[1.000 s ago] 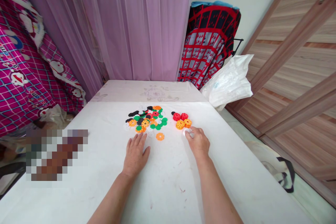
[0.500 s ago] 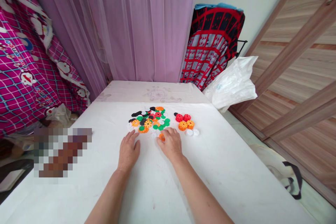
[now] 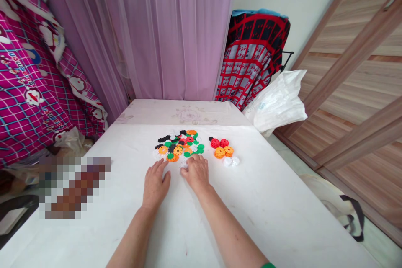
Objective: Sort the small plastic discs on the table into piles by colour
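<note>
My left hand (image 3: 156, 181) rests on the table at the near left of a mixed pile of toothed plastic discs (image 3: 178, 150); its fingers are spread, with nothing in them. Just right of it, my right hand (image 3: 197, 172) is bent over the pile's near edge, fingers curled down and thumb beside a white disc (image 3: 184, 163). What lies under its fingers is hidden. The pile mixes orange, green, black, red and white pieces. To the right are separate groups by colour: red discs (image 3: 219, 143), orange discs (image 3: 224, 151), white discs (image 3: 231, 161) and a black disc (image 3: 210, 139).
The white-covered table (image 3: 194, 226) carries everything. A white plastic bag (image 3: 278, 100) sits by its far right corner. A purple curtain (image 3: 179, 33) hangs behind, a pink patterned cloth (image 3: 40, 79) on the left. A blurred-out patch covers the table's left edge.
My right hand has shifted left, to the white disc. The orange disc that showed between its thumb and fingers is now out of sight. My left hand has hardly moved.
</note>
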{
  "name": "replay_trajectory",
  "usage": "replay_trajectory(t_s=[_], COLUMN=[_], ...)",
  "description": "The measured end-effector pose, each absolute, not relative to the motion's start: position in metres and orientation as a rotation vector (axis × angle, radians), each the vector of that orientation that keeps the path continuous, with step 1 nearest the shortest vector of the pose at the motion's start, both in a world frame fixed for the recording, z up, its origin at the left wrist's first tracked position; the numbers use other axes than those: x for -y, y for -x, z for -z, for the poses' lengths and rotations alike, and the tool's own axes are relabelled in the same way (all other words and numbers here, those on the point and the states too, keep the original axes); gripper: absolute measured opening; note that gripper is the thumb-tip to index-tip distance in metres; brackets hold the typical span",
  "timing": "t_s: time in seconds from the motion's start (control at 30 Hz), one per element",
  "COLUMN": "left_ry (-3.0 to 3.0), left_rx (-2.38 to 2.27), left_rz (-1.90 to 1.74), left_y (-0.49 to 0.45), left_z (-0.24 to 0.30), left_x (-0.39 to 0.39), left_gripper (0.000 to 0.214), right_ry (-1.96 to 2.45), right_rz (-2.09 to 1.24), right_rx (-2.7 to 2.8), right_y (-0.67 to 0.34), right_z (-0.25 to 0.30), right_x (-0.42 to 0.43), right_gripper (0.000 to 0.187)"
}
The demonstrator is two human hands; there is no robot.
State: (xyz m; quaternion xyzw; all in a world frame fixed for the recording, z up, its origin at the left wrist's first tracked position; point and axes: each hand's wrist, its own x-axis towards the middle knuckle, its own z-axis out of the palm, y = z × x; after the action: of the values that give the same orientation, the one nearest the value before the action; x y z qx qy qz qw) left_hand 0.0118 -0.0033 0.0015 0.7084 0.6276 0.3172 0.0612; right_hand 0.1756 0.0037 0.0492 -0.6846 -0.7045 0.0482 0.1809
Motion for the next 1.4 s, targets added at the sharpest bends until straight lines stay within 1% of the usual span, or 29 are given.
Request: replay_trajectory(t_s=[0.1,0.2,0.33,0.43,0.53,0.9,1.13,1.2,1.3,1.4], left_ry=[-2.143,-2.134,-2.137,-2.150,-2.172,-2.202,-2.187,-2.197,-2.213,-2.231], left_rx=[-1.898,-1.907,-1.920,-1.930,-1.934,-1.930,-1.946,-1.940,-1.936,-1.939], left_rz=[-0.942,-0.896,-0.852,-0.840,-0.842,-0.848,-0.801,-0.795,-0.792,-0.782], left_y=[-0.012,-0.012,-0.014,-0.014,-0.013,-0.010,-0.010,-0.011,-0.011,-0.011], left_z=[-0.003,-0.007,-0.011,-0.011,-0.008,-0.005,-0.006,-0.005,-0.004,-0.003], left_x=[0.004,0.006,0.007,0.007,0.006,0.006,0.006,0.005,0.006,0.006], left_gripper=[0.040,0.041,0.041,0.041,0.040,0.041,0.043,0.044,0.043,0.040], right_ry=[1.844,1.760,1.851,1.947,1.986,2.022,1.801,1.684,1.519,1.498], right_rz=[-0.085,0.046,0.210,0.220,0.218,0.281,0.354,0.304,0.102,-0.005], right_rx=[1.914,1.785,1.617,1.602,1.645,1.702,1.563,1.570,1.766,1.930], right_y=[-0.195,-0.239,-0.315,-0.357,-0.373,-0.373,-0.358,-0.338,-0.300,-0.265], right_z=[-0.046,-0.043,-0.041,-0.040,-0.040,-0.031,-0.032,-0.032,-0.028,-0.021], right_x=[-0.001,0.001,0.004,0.009,0.012,0.008,0.023,0.031,0.040,0.042], right_gripper=[0.016,0.016,0.015,0.016,0.017,0.017,0.016,0.017,0.017,0.017])
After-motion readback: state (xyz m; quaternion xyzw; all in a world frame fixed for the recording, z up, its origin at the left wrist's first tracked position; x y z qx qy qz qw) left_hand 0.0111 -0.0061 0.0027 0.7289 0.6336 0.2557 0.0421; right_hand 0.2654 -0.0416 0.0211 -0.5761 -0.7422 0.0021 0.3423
